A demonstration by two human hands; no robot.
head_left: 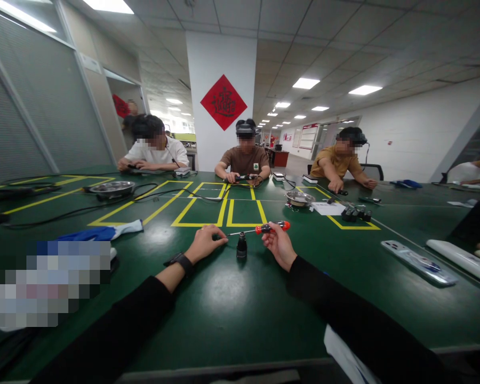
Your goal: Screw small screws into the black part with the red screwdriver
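Observation:
In the head view, my right hand [280, 245] is closed around the red-and-black handle of a screwdriver [263, 228]. Its thin shaft lies nearly level and points left. My left hand [204, 244] is pinched at the shaft's tip, and what sits between the fingertips is too small to make out. Between my hands a black cylindrical part [242, 248] with a narrower top stands upright on the green table [224, 309]. The screwdriver's shaft passes just behind or over that top; whether they touch I cannot tell.
A phone [418, 261] and a white case [460, 260] lie to the right. Metal bowls [300, 198], black blocks [356, 214] and cables stand farther back. A blue-and-white glove [100, 232] lies left. Several people sit across the table, their hands at work behind the yellow tape [200, 224].

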